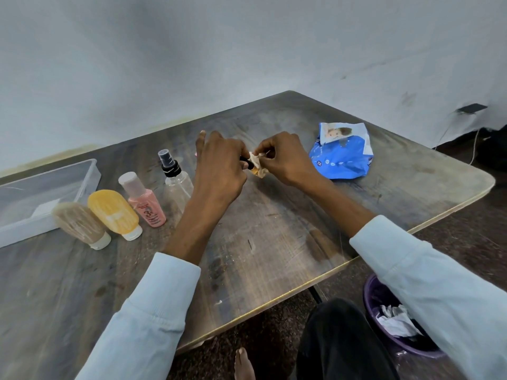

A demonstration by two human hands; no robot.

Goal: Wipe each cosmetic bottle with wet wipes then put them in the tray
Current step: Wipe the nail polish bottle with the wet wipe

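Note:
Above the middle of the table, my left hand (219, 163) grips a small bottle (250, 166) with a black cap and amber body, mostly hidden. My right hand (282, 157) pinches a crumpled wet wipe (258, 164) wrapped round that bottle. To the left stand a clear spray bottle (177, 182), a pink bottle (145, 200), a yellow tube (115, 213) and a beige tube (82, 224). Further left lies the clear plastic tray (92, 171). A blue wet-wipe pack (343, 153) lies to the right of my hands.
The wooden table (274, 242) sits in a corner against pale walls. Its front edge runs diagonally to the right. On the floor at lower right stands a purple bin (370, 300) with used wipes. A bare foot (242, 363) and a dark trouser leg show below the table edge.

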